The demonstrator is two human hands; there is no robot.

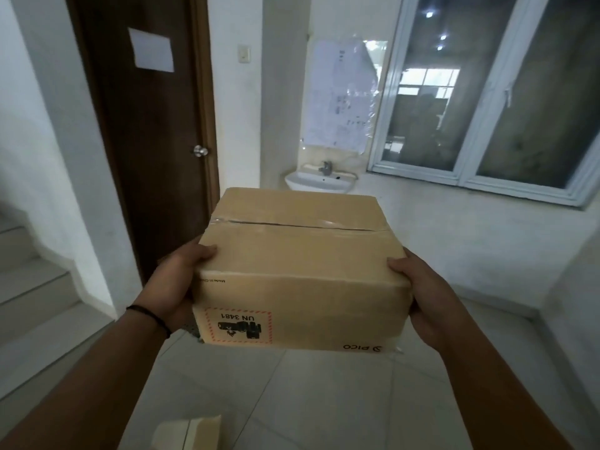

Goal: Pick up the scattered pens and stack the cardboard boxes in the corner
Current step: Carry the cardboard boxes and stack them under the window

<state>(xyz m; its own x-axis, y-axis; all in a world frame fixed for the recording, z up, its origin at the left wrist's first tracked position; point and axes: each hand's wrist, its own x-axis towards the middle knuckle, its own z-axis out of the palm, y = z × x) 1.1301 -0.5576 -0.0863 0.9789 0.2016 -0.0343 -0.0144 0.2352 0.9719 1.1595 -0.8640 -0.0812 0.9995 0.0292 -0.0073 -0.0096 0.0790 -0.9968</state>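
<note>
Between both hands, taped cardboard box point(298, 271)

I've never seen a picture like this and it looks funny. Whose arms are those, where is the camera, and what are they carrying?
The camera sits on a person's head, so you see what they see, looking forward and down. The two arms are theirs. The left hand and right hand grip the two ends of a taped cardboard box, lifted above the tiled floor. Its labels read upside down. Another box corner peeks in at the bottom. Ahead are a brown door, a little sink and a window. Stairs rise on the left. No pens show.
</note>
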